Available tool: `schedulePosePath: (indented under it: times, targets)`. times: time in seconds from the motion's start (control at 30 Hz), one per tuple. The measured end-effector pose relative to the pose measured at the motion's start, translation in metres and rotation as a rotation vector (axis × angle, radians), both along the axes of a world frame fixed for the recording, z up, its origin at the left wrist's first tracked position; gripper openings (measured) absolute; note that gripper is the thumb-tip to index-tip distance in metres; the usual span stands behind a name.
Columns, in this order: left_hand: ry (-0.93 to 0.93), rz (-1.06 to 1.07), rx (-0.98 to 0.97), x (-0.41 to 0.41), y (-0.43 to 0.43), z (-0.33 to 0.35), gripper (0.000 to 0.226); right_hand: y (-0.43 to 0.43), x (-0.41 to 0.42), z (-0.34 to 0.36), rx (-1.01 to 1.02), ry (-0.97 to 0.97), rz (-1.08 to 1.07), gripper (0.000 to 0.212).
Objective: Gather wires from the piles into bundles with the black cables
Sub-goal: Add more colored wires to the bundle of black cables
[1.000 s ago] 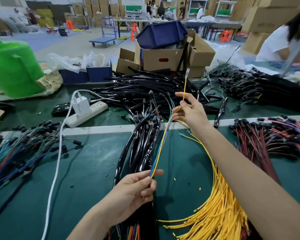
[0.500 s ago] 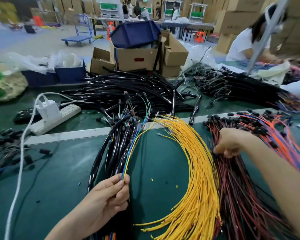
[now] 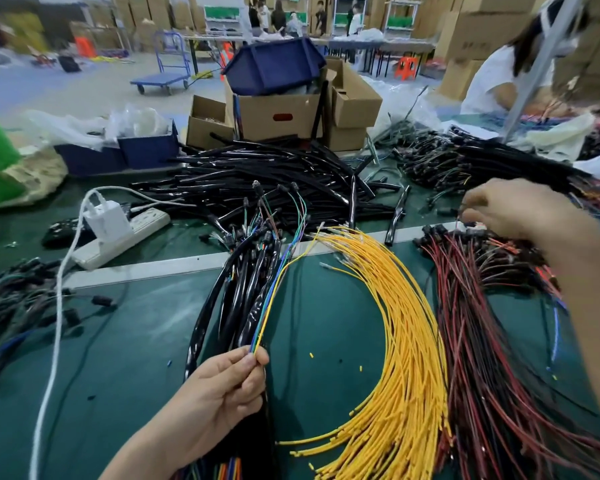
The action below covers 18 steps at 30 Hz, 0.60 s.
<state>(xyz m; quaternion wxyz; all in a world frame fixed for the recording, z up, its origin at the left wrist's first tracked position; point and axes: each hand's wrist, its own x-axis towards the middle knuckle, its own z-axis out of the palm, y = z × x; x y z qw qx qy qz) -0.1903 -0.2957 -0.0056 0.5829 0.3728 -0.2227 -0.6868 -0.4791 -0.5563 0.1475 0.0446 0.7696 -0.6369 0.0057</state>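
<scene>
My left hand (image 3: 222,389) pinches a thin bundle of yellow, green and blue wires (image 3: 272,299) beside a row of black cables (image 3: 236,299) that runs up the green table. A curved pile of yellow wires (image 3: 406,341) lies right of them. My right hand (image 3: 510,211) reaches to the far end of the red and black wire pile (image 3: 482,341), fingers curled at the black connectors; what they pinch is blurred.
A big heap of black tubes (image 3: 257,178) fills the table's middle back, with cardboard boxes (image 3: 278,109) behind. A white power strip (image 3: 122,237) with a white cord lies left. More wire piles sit at far left (image 3: 18,299) and back right (image 3: 465,161). A person works at the right.
My right hand let go of the yellow wire, swung right to the red and black pile, then reached up to its connector end. The left hand keeps its hold on the thin bundle.
</scene>
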Motion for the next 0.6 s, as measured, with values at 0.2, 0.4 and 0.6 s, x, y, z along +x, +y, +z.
schedulePosePath:
  times: [0.2,0.4,0.6]
  targets:
    - [0.003,-0.021,-0.014,0.0,0.0,0.0,0.017,0.015,0.033,0.015,0.116,0.423,-0.096,0.016]
    - [0.008,-0.011,-0.034,-0.001,0.001,0.001,0.013,0.031,0.047,0.04,-0.362,-0.189,-0.004,0.024]
    - [-0.028,0.002,-0.013,-0.003,0.0,0.001,0.013,0.099,0.097,0.069,-0.361,-0.946,0.64,0.022]
